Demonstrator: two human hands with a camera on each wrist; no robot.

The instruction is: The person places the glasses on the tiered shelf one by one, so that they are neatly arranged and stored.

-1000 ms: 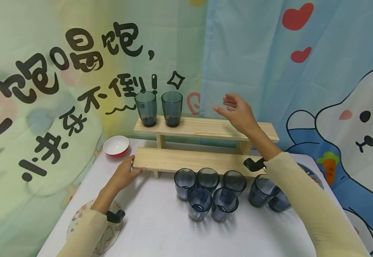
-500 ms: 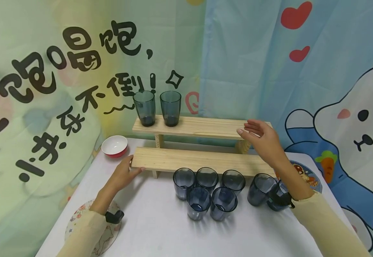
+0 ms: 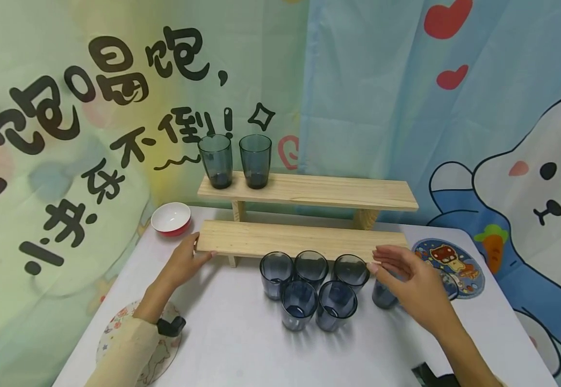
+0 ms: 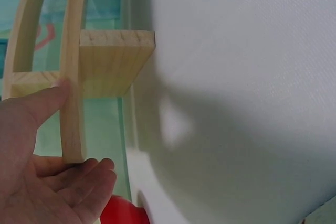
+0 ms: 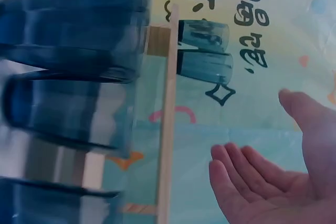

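A two-tier wooden shelf stands on the table, its lower board in front. My left hand holds that board's left end; in the left wrist view the thumb lies on its front edge and the fingers curl by its end. My right hand hovers over the right-hand glasses, fingers spread, holding nothing. Beneath it shows part of a blue-grey glass tumbler, and the rim of another glass peeks out behind. Several more tumblers cluster before the shelf. Two tumblers stand upright on the top board.
A red-and-white bowl sits at the back left of the table. A patterned round plate lies partly under my left forearm. At the right is a blue decorated plate. A printed curtain hangs close behind the shelf.
My right hand has come down from above the top board to the glasses at the right. My left hand stays at the lower board's end.
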